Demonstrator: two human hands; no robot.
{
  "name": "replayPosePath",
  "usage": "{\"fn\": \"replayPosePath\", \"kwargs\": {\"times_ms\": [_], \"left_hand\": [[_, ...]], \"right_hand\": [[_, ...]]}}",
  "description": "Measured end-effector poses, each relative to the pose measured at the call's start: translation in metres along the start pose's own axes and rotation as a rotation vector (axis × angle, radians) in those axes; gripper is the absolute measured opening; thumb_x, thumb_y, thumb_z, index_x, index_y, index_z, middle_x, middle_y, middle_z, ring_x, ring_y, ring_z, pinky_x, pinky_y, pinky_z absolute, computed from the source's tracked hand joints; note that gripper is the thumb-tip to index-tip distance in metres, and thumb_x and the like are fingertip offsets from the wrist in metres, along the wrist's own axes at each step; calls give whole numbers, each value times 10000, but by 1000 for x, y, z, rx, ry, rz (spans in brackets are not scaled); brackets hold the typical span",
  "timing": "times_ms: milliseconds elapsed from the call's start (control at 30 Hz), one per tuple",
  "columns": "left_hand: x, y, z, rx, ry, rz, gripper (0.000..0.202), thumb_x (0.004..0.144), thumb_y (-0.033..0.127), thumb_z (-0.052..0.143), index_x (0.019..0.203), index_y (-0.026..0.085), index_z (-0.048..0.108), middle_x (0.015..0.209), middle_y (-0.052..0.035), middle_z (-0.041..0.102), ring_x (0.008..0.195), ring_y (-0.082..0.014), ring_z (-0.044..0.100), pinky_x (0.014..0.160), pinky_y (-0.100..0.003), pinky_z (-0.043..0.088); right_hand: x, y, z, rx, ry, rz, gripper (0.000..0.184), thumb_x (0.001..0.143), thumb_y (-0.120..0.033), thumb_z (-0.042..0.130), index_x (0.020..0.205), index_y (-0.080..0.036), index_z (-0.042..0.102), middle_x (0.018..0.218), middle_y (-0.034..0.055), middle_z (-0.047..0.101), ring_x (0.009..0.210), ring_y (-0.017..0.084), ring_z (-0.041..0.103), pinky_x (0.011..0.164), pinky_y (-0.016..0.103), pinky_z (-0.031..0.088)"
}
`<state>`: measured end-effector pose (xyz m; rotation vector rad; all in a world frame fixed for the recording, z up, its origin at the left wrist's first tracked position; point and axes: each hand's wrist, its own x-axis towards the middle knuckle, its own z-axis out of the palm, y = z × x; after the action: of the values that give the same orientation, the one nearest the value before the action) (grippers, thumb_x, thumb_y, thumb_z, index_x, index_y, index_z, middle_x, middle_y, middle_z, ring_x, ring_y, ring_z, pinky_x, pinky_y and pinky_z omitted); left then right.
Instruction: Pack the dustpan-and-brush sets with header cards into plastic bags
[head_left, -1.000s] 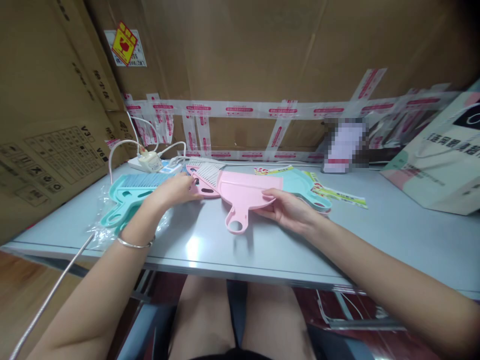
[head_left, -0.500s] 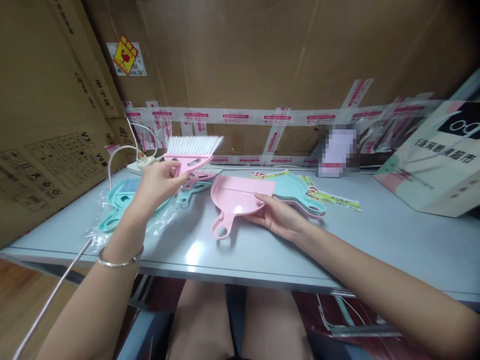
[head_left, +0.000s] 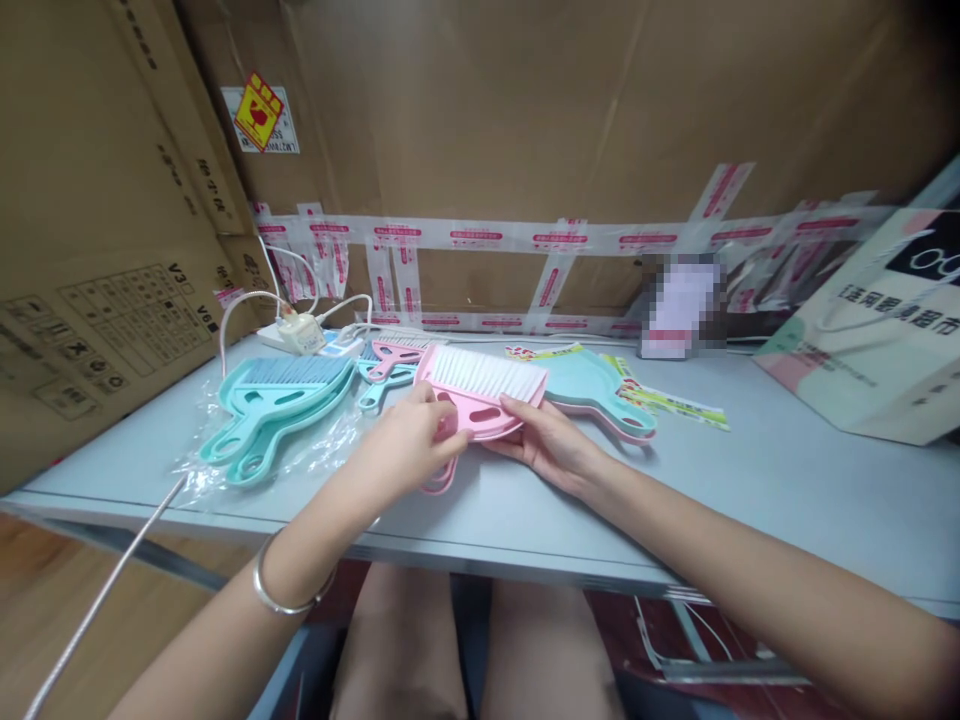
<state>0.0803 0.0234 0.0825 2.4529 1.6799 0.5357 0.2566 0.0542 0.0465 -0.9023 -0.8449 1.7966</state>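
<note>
Pink brush [head_left: 484,380] lies in the pink dustpan [head_left: 491,428] between my hands. My left hand [head_left: 405,445] pinches its handle, and my right hand [head_left: 551,440] grips the pan's edge, fingers curled.

The one camera sits on my head, looking forward and down at close range over my hands and the table [head_left: 750,480], facing the cardboard wall [head_left: 570,110] behind it.
</note>
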Motion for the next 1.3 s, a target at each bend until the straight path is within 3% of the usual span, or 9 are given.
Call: {"fn": "replayPosePath", "kwargs": {"times_ms": [133,400,567,600,667,767,967,1133,1300], "left_hand": [[-6,-9,-6,-155,23,3,316,827,452,504,962,213,661,960,-51,517,855,-197,551,806,-346,429],[-2,-24,-6,-392,22,37,254,757,392,618,930,207,626,983,-37,473,954,-194,506,899,-373,415],[9,-28,3,-688,277,-251,625,701,402,676,1212,209,373,1264,-105,366,1066,-214,473,853,-358,449],[12,-28,4,-808,251,-288,649,711,401,672,1236,215,340,1274,-110,381,1056,-208,489,835,-346,456],[15,-30,6,-1044,68,-328,571,729,392,664,1193,199,395,1156,-95,499,936,-177,548,777,-316,472],[16,-31,8,-1240,-160,-352,352,731,373,671,970,149,542,889,-46,584,734,-122,560,661,-256,474],[14,-31,13,-1257,-133,-426,316,682,303,721,922,139,597,789,-23,602,637,-98,551,549,-205,448],[11,-28,14,-1259,-100,-443,318,680,310,721,925,155,591,772,-8,614,618,-97,557,552,-213,453],[1,-24,10,-1308,-428,-355,353,694,340,726,938,141,566,770,-57,678,671,-148,630,588,-237,474]], "right_hand": [[0,-1,1,-17,19,-26,206,804,-140,582,1000,-196,550,879,31,709,708,147,681,657,292,582],[4,-1,1,5,27,-40,252,737,-105,642,971,-171,575,896,38,704,726,155,674,652,304,586],[4,-3,0,21,37,-53,283,722,-82,642,984,-174,588,885,32,708,736,156,675,648,289,587],[4,-3,0,15,31,-53,301,720,-86,644,1001,-178,588,891,32,708,737,156,675,645,289,588],[2,-3,1,-1,10,-53,342,715,-100,656,1038,-183,582,937,40,704,760,161,675,654,297,589],[0,-1,2,-24,-4,-57,383,705,-115,667,1070,-177,572,971,56,699,763,169,676,656,305,588],[-1,1,3,-50,19,-53,386,688,-123,679,1057,-170,573,946,64,701,753,178,674,651,321,588],[-1,0,5,-67,30,-62,318,674,-150,695,976,-161,597,944,66,699,751,172,669,642,303,584],[0,-1,3,-51,97,-97,354,657,-168,706,988,-183,582,944,42,700,763,167,668,673,308,577]]}}
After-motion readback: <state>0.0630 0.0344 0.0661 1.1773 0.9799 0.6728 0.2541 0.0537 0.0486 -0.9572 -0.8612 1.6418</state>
